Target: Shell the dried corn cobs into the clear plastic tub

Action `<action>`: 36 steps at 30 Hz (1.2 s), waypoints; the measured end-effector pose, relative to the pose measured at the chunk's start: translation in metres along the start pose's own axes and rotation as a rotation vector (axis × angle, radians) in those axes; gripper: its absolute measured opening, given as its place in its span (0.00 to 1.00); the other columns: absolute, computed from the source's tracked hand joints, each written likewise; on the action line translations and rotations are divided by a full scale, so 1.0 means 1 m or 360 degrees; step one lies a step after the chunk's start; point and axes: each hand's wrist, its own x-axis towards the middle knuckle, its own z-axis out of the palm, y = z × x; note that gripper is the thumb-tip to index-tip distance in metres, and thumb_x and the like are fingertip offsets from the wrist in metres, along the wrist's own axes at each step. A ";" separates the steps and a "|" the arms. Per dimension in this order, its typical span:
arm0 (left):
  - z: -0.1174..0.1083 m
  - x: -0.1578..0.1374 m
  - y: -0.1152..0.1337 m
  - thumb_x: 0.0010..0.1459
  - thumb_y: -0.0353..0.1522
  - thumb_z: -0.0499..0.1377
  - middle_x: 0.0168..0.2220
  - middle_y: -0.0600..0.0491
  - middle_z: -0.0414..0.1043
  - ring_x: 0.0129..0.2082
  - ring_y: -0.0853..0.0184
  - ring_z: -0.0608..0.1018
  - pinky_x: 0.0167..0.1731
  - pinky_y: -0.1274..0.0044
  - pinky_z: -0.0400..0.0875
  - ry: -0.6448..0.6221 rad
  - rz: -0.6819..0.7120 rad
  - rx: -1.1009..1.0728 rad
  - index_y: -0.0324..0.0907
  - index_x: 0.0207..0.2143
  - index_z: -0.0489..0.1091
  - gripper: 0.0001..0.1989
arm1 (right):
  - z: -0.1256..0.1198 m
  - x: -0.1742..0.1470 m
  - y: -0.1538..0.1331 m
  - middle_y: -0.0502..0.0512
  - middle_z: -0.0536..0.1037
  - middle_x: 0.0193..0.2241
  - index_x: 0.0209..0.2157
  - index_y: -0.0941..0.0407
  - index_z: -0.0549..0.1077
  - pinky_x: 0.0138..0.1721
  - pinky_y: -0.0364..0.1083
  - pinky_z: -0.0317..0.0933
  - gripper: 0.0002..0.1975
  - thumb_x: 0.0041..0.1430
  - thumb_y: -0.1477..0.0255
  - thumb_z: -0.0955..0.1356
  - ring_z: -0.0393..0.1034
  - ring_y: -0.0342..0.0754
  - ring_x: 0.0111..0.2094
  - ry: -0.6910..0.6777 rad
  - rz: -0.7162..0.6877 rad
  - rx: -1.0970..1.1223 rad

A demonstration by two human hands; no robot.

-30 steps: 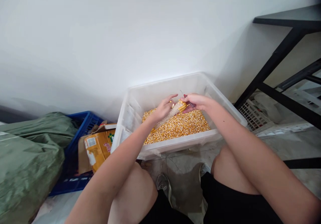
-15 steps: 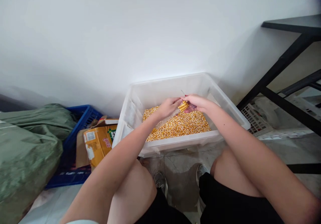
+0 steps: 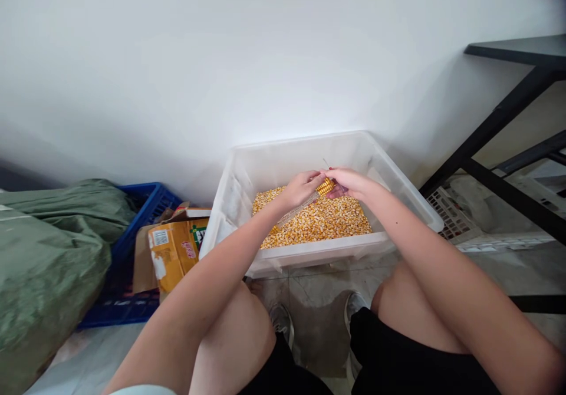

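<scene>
An ear of corn (image 3: 325, 187), partly stripped, is held between both my hands over a white plastic tub (image 3: 318, 246). Its bare pale length runs down to the left, while yellow kernels remain at the right end. My left hand (image 3: 303, 187) is closed around the cob from above. At the kernelled end, my right hand (image 3: 349, 181) is closed, its fingers against the ear. A thin metal tool (image 3: 326, 163) sticks up past the right fingertips; the grip hides most of it, so its kind is unclear. Loose corn kernels (image 3: 327, 224) cover the tub's bottom beneath both hands.
Left of the tub lie an open cardboard box (image 3: 174, 256), a blue crate (image 3: 119, 300) and a large green sack (image 3: 48, 253). A black metal frame (image 3: 495, 112) and a white basket (image 3: 448, 215) stand on the right. Behind the tub rises a white wall (image 3: 283, 59).
Both hands stay on the ear with almost the same hold. The whole view has shifted slightly; the right fingers have moved a little on the kernelled end.
</scene>
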 end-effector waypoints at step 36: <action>0.006 -0.007 0.014 0.69 0.47 0.38 0.28 0.49 0.73 0.28 0.64 0.76 0.35 0.74 0.68 0.0040 0.0094 0.0554 0.38 0.44 0.69 0.27 | 0.011 0.003 0.006 0.46 0.67 0.18 0.30 0.57 0.67 0.11 0.37 0.48 0.13 0.66 0.64 0.64 0.62 0.37 0.13 0.0247 -0.0235 -0.0133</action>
